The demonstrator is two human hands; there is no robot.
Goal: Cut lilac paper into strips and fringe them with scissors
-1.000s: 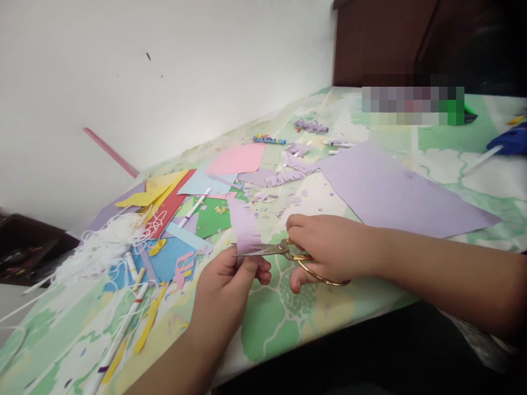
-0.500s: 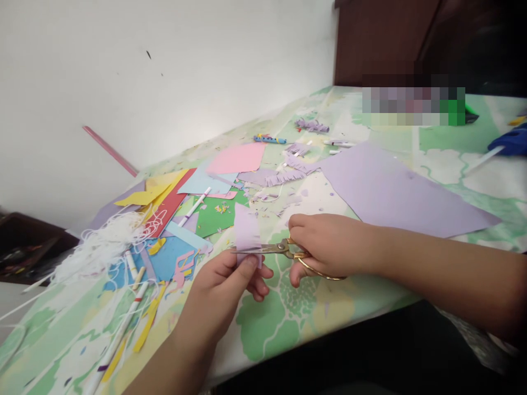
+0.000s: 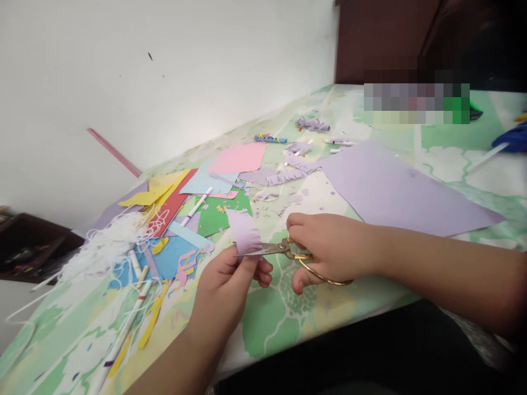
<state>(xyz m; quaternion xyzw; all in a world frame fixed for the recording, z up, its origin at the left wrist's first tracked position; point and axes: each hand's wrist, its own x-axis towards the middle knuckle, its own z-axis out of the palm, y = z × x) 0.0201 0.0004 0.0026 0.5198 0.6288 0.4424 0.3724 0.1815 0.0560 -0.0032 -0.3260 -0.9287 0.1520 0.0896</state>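
Observation:
My left hand (image 3: pixel 230 280) pinches the lower end of a light purple paper strip (image 3: pixel 242 229) between thumb and fingers. Short fringe cuts run along the strip's right edge. Gold-handled scissors (image 3: pixel 284 247) are in my right hand (image 3: pixel 325 247), with the thumb and fingers in the loops. Their blades lie across the strip just above my left thumb, slightly parted. Beyond my hands lie fringed purple strips (image 3: pixel 286 176) and small purple scraps. A large purple sheet (image 3: pixel 395 186) lies past my right hand.
On the left are a tangle of white string (image 3: pixel 111 244), a blue sheet (image 3: pixel 168 258), a red sheet (image 3: pixel 180 197) and white markers (image 3: pixel 132 312). A pink sheet (image 3: pixel 239 157), a blue decorated roll (image 3: pixel 269 139) and a purple fringed roll (image 3: pixel 313 124) lie farther back. A white wall (image 3: pixel 164 99) borders the flowered tablecloth.
The scissors' handles have spread apart and the blades have parted slightly. The strip's upper end has tilted left, and more fringe cuts show along its right edge.

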